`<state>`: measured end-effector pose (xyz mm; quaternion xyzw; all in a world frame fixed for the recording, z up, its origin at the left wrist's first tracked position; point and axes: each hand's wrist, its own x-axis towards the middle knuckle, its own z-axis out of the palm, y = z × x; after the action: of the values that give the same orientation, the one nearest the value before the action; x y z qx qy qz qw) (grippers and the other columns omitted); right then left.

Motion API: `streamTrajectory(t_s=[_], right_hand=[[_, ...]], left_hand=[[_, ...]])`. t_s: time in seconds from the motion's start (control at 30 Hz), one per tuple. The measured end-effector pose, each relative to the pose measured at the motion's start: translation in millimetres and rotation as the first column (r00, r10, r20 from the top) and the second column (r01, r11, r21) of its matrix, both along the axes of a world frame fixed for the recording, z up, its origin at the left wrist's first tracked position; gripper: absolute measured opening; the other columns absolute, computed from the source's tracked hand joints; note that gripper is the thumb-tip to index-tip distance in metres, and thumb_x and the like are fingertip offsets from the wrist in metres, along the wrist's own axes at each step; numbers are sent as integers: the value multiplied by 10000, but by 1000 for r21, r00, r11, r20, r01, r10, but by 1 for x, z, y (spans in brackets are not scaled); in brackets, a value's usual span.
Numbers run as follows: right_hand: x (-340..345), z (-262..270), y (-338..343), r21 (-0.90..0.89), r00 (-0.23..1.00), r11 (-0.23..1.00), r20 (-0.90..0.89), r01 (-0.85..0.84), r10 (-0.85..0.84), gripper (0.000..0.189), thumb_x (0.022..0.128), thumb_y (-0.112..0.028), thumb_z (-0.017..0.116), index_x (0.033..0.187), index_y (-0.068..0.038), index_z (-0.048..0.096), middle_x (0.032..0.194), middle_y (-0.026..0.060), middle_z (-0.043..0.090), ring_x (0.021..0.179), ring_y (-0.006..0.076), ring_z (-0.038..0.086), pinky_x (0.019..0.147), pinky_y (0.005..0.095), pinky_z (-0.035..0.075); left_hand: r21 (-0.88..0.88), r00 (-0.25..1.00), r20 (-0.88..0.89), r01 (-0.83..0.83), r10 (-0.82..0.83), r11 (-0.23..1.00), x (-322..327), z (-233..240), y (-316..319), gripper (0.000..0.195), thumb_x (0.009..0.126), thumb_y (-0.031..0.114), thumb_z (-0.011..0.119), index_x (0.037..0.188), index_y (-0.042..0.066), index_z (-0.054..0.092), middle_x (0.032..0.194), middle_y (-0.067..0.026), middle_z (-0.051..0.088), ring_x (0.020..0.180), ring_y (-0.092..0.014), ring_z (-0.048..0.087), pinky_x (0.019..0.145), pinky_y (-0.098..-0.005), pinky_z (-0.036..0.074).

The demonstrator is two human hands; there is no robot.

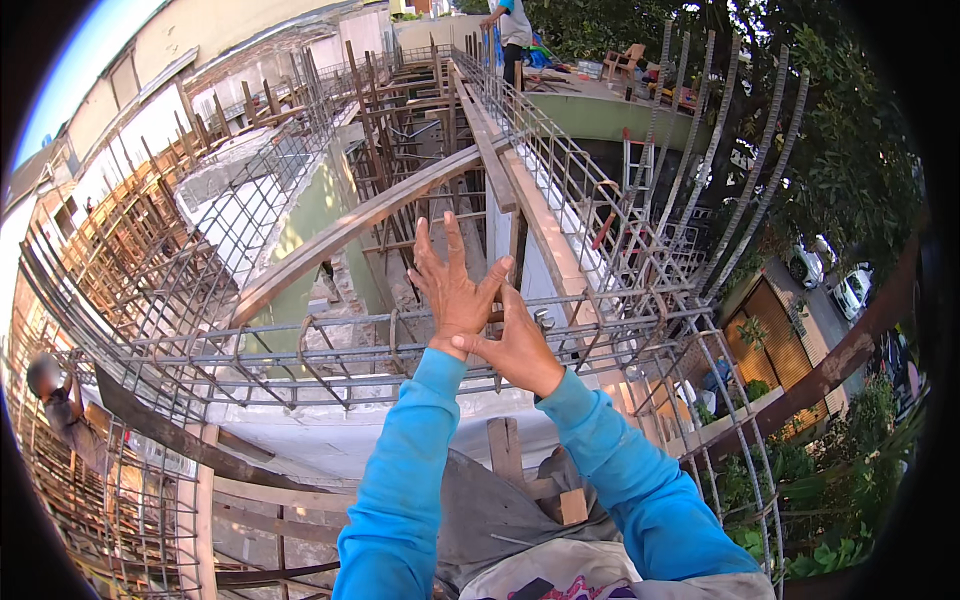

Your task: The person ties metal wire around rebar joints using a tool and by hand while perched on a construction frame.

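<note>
My left hand [454,289] is raised above the rebar cage, back up, fingers spread, holding nothing visible. My right hand [519,345] is beside it, its thumb touching the left wrist and its fingers partly hidden behind the left hand. A small metal tool end [545,320] shows just right of the right hand; whether that hand grips it is unclear. Under both hands, a horizontal cage of tied rebar [352,352] with stirrups crosses the view. It meets another rebar cage [570,172] at the right, near tall upright ribbed bars [765,172].
A wooden plank [360,225] slants across the opening, meeting another board [487,157]. Pliers with red handles [604,229] hang at the right cage. One person [514,30] stands at the top, another [67,412] is far left. A drop with parked cars [851,292] lies right.
</note>
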<state>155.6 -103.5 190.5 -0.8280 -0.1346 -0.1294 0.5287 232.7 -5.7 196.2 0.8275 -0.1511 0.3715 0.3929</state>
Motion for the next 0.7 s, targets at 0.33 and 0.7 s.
streamTrajectory(t_s=[0.33,0.7], right_hand=[[63,20,12,-312,888,887,417,341,-195,969,668,-326,826,1389,50,299,1326,242,434,1268,376,395,1058,452,324],[102,-11,12,-112,993,989,-82,-99,90,712,631,-214,846,1172,71,482,1090,251,601,1054,366,595,889,399,474]], left_hand=[[205,968,3,-247,251,947,52,-41,-1,900,797,496,662,1497,402,105,1547,-142,35,1403,-433,119,998,-763,138],[153,965,-56,-247,258,957,60,-56,-1,821,843,291,615,1477,453,120,1532,-136,110,1391,-436,152,1012,-754,159]])
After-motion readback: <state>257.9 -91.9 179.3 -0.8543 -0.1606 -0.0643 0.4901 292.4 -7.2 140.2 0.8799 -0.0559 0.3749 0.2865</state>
